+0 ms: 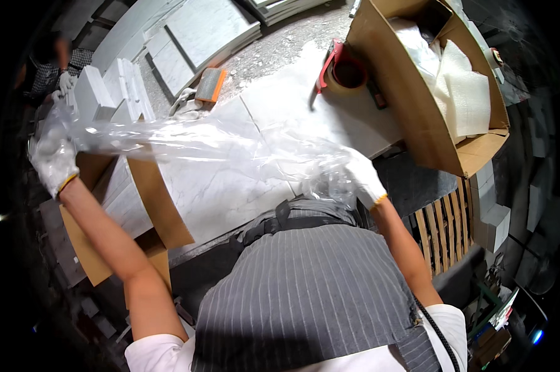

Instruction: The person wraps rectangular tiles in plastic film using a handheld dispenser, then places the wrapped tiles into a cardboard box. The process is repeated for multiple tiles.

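Note:
A long sheet of clear plastic film [218, 146] stretches between my two gloved hands, across the front of the white marble-look slabs [211, 198]. My left hand [55, 158], in a white knit glove, grips the film's far-left end above an open cardboard box [159, 198]. Close to my waist on the right, my right hand [361, 177], gloved the same way, holds the other end, which is bunched up. Under the film the slabs show through. Folds of plastic hide part of the fingers on both hands.
A red tape dispenser [339, 68] lies on the slabs. At the right stands a large cardboard box [416, 118] with white foam sheets [466, 99]. An orange-edged block [211, 85] sits near stacked tiles [208, 31]. Another person's gloved hand [67, 82] is at far left; a wooden pallet [444, 226] is lower right.

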Tool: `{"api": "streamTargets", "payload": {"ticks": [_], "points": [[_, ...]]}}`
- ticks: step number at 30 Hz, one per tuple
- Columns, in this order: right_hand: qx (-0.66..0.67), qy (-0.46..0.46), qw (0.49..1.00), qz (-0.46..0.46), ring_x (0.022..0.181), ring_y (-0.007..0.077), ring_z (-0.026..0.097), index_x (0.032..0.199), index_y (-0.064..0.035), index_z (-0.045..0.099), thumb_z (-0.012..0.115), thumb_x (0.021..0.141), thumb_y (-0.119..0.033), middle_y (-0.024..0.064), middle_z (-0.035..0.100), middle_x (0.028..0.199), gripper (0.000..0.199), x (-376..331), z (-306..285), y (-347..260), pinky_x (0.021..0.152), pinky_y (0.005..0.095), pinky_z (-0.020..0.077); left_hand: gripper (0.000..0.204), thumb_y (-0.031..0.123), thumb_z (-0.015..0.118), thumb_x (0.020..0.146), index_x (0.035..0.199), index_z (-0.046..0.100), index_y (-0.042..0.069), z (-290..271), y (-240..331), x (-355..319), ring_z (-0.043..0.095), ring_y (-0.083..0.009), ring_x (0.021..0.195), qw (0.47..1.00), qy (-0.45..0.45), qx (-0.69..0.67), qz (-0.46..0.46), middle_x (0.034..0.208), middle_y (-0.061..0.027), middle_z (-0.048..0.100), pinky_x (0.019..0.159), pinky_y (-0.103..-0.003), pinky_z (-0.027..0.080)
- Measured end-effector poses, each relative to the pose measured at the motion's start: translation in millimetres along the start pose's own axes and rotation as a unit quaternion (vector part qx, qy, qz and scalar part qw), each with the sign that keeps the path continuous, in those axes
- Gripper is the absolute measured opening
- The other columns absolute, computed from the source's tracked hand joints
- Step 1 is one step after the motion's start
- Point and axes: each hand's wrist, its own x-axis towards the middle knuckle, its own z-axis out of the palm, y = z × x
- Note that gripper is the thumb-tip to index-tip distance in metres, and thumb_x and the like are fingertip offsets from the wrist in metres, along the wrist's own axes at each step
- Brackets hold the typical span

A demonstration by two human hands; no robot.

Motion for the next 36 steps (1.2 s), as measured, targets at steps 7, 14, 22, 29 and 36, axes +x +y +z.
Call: {"api": "streamTargets", "payload": {"ticks": [7,14,22,29,36], "points": [[0.16,0.178,0.932,-0.273,0.107,0.0174,0.064,0.136,0.0025,0.053,0.063,0.097,-0.028,0.011,0.065,0.122,0.051,-72,-103,-165,0.088,0.029,0.0551,0.036,0.028,0.049,0.103,0.123,0.057,-0.002,-46,-33,-15,0.06,-0.0283,0.106,0.933,0.19,-0.266,-0.148,0.121,-0.0152,0.059,0.097,-0.042,0.051],[-0.208,0.384,0.77,-0.465,0.094,0.0195,0.066,0.123,0.0013,0.063,0.057,0.094,-0.019,0.014,0.069,0.109,0.036,75,-275,-238,0.084,0.0305,0.0538,0.048,0.041,0.046,0.104,0.123,0.057,-0.002,90,29,-176,0.06,-0.021,0.101,0.985,-0.03,0.144,0.086,0.115,-0.0126,0.062,0.089,-0.034,0.052],[-0.365,0.095,0.872,-0.312,0.102,0.0316,0.064,0.122,-0.0044,0.068,0.059,0.086,-0.007,0.0156,0.069,0.116,0.037,192,-162,-241,0.097,0.0399,0.0485,0.022,0.021,0.057,0.103,0.111,0.062,0.002,137,41,-267,0.061,-0.017,0.071,0.935,-0.168,-0.217,-0.225,0.086,-0.0085,0.066,0.063,-0.032,0.052],[-0.681,-0.129,0.698,-0.181,0.106,0.0241,0.061,0.128,-0.0043,0.063,0.067,0.09,-0.02,0.0124,0.066,0.118,0.042,244,-146,-243,0.094,0.0357,0.0492,0.025,0.023,0.062,0.101,0.111,0.065,0.001,160,29,-299,0.061,-0.0166,0.071,0.858,-0.24,-0.245,-0.381,0.081,-0.006,0.066,0.067,-0.035,0.052],[-0.664,-0.157,0.72,-0.126,0.094,0.0186,0.062,0.125,-0.0039,0.064,0.069,0.088,-0.021,0.0089,0.067,0.108,0.041,240,-149,-284,0.083,0.0308,0.052,0.019,0.014,0.067,0.096,0.107,0.067,-0.002,180,24,-311,0.064,-0.0129,0.083,0.887,-0.329,-0.029,-0.321,0.09,-0.0059,0.069,0.077,-0.028,0.053]]}}
